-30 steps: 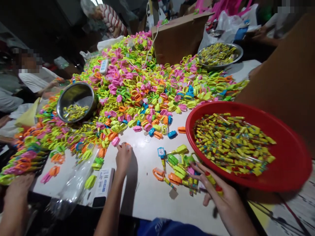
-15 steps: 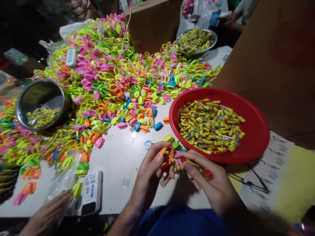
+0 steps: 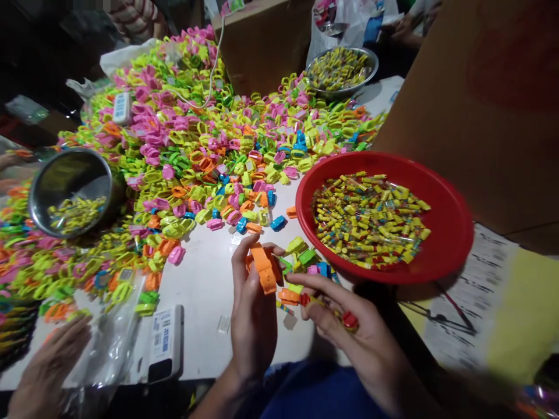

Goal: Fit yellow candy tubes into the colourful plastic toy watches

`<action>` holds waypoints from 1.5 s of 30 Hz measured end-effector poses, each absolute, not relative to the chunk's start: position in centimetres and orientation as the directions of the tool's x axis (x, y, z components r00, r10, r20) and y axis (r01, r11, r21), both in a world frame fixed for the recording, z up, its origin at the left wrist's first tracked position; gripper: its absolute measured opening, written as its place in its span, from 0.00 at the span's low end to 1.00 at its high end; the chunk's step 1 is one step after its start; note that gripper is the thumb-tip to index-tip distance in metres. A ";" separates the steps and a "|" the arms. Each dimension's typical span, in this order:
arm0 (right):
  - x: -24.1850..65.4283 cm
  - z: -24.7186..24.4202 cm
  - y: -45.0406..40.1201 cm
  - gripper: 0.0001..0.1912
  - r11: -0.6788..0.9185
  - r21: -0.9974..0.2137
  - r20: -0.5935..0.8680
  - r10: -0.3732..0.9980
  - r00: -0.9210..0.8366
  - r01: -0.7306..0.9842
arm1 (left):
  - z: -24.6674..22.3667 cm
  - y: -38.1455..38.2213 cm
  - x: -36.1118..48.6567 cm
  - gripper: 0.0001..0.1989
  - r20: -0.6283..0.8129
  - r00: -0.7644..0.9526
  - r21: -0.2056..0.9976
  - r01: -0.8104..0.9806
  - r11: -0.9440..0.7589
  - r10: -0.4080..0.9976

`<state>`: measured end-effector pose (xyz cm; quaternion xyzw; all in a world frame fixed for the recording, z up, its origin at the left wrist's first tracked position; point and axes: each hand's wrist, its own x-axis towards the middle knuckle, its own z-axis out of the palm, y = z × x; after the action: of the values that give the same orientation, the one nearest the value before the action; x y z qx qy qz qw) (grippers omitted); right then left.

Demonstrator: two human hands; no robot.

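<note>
Orange plastic clip [image 3: 263, 267] partly hidden by L hand [image 3: 252, 314]. R hand [image 3: 349, 326] covers most of a thin stick [image 3: 326, 309]. Co-worker's hand [image 3: 48, 366] cut off at bottom left. Printed sheet [image 3: 471, 291]: text too small to read.

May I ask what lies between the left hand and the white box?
The head view shows a clear plastic square on the table between the left hand and the white box.

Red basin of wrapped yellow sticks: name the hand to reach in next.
Probably right: the right hand sits beside the red basin, while the left hand grips an orange plastic piece farther away.
</note>
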<state>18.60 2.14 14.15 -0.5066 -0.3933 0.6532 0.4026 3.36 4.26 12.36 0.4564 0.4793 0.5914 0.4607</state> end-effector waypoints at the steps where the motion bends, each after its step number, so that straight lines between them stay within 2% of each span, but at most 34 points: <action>1: 18.4 14.3 2.1 0.21 -0.349 -0.927 -0.326 0.931 -0.164 -0.137 | 12.2 4.1 3.4 0.18 0.117 -0.133 0.987 -0.093 -0.130 0.984; 5: 18.0 14.9 2.4 0.15 -0.301 -0.944 -0.288 0.951 -0.111 -0.135 | 11.6 3.4 3.7 0.17 0.201 -0.099 0.978 -0.041 -0.206 0.975; 9: 18.3 15.1 2.5 0.21 -0.297 -0.941 -0.288 0.955 -0.076 -0.162 | 10.9 3.1 3.6 0.16 0.402 -0.189 0.914 0.141 -0.380 0.896; 11: 18.6 15.3 2.6 0.27 -0.370 -0.903 -0.348 0.928 -0.130 -0.218 | 10.7 3.3 3.2 0.15 0.518 -0.167 0.848 0.234 -0.476 0.839; 13: 19.0 15.6 2.7 0.32 -0.466 -0.832 -0.415 0.883 -0.219 -0.302 | 10.8 3.6 2.6 0.12 0.610 -0.075 0.766 0.313 -0.562 0.789; 16: 19.7 15.9 3.1 0.36 -0.553 -0.738 -0.452 0.831 -0.324 -0.387 | 11.4 4.4 1.9 0.07 0.733 0.076 0.582 0.445 -0.680 0.676; 18: 20.2 16.0 3.2 0.36 -0.558 -0.731 -0.449 0.826 -0.340 -0.393 | 11.6 4.7 1.6 0.05 0.791 0.136 0.465 0.499 -0.731 0.596; 21: 20.7 15.7 3.4 0.35 -0.537 -0.756 -0.441 0.841 -0.314 -0.374 | 11.3 4.8 1.2 0.07 0.815 0.218 0.389 0.481 -0.786 0.537; 25: 21.0 15.0 3.4 0.34 -0.528 -0.780 -0.432 0.843 -0.321 -0.336 | 9.9 4.4 0.7 0.09 0.800 0.255 0.400 0.448 -0.800 0.543; 29: 21.2 14.3 3.6 0.33 -0.483 -0.831 -0.388 0.858 -0.335 -0.275 | 9.2 4.6 0.6 0.09 0.781 0.235 0.468 0.392 -0.792 0.578; 34: 21.5 14.1 4.1 0.34 -0.537 -0.809 -0.454 0.828 -0.328 -0.237 | 9.2 5.2 0.5 0.08 0.774 0.268 0.492 0.316 -0.811 0.574; 40: 21.8 14.2 4.6 0.26 -0.561 -0.801 -0.492 0.815 -0.305 -0.207 | 8.5 5.8 0.0 0.09 0.738 0.346 0.520 0.256 -0.815 0.580; 45: 21.6 12.6 5.1 0.29 -0.557 -0.808 -0.496 0.819 -0.290 -0.193 | 8.8 6.5 -0.3 0.09 0.644 0.415 0.641 0.167 -0.749 0.643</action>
<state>21.59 5.11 12.59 -0.4868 -0.3212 0.7360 0.3439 -0.26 6.47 8.81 0.8034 0.2522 0.4787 0.2487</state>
